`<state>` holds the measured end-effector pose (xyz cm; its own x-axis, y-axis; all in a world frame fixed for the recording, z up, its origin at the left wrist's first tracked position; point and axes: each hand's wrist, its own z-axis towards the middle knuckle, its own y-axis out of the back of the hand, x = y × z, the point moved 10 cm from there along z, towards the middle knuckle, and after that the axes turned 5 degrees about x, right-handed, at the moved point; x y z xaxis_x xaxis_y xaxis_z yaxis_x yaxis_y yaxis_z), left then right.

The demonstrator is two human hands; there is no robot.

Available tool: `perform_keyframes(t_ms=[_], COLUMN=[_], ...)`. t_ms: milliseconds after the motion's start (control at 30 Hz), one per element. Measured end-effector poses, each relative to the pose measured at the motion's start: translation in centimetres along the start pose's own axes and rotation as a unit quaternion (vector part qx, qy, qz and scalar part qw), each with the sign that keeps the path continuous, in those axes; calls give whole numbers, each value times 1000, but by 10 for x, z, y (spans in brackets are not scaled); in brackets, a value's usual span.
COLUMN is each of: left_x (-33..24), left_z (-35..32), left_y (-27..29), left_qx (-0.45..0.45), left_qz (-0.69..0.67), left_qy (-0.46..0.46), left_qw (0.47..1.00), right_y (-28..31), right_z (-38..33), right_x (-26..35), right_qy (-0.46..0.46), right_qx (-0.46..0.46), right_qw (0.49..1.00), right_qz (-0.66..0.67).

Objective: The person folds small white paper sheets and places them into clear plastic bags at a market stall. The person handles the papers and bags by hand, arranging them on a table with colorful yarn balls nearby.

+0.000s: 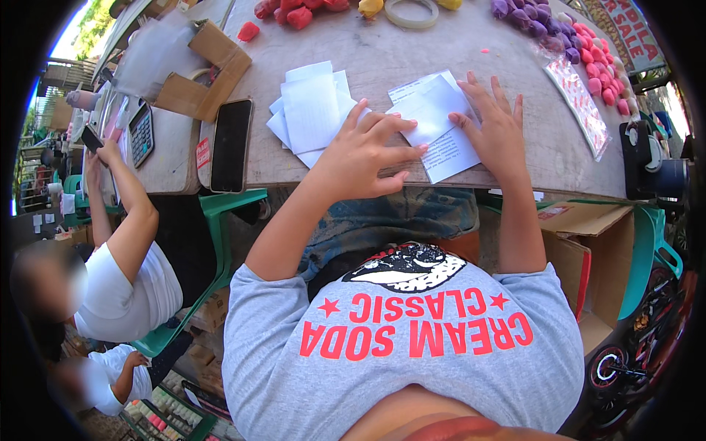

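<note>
- The left hand (364, 151) lies on the table (382, 51), fingers curled, their tips pressing down the near left edge of a white paper (434, 121).
- The right hand (496, 128) lies flat and spread on the same paper's right side, gripping nothing.
- The paper sits between and under both hands' fingertips.
- A paper stack (312, 110) lies just left of the left hand; a phone (231, 145) lies further left.
</note>
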<state>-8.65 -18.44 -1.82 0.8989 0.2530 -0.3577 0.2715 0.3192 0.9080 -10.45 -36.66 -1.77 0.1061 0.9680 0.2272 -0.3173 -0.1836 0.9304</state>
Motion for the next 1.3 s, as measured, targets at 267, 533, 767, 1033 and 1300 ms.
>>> perform_keyframes(t_ms=[267,533,767,1033,1300], left_x=[0,-18,-15,27,24], left_z=[0,-11,-37,-47,-28], left_y=[-2,4,93,98,55], left_qx=[-27,-63,-348,-167,-141], left_qz=[29,-4,51,314,121], left_qy=[-20,-90,-34,193,175], left_qw=[999,994,936,915,967], right_y=[19,18,11,19,41], right_z=[-10,-56,-64,-65,-52], right_x=[-19,36,32,41,56], right_qy=[-8,131,139,183,224], right_qx=[-87,130,200,160,8], right_qw=[995,976,964,962,969], right_qz=[52,113,104,122,100])
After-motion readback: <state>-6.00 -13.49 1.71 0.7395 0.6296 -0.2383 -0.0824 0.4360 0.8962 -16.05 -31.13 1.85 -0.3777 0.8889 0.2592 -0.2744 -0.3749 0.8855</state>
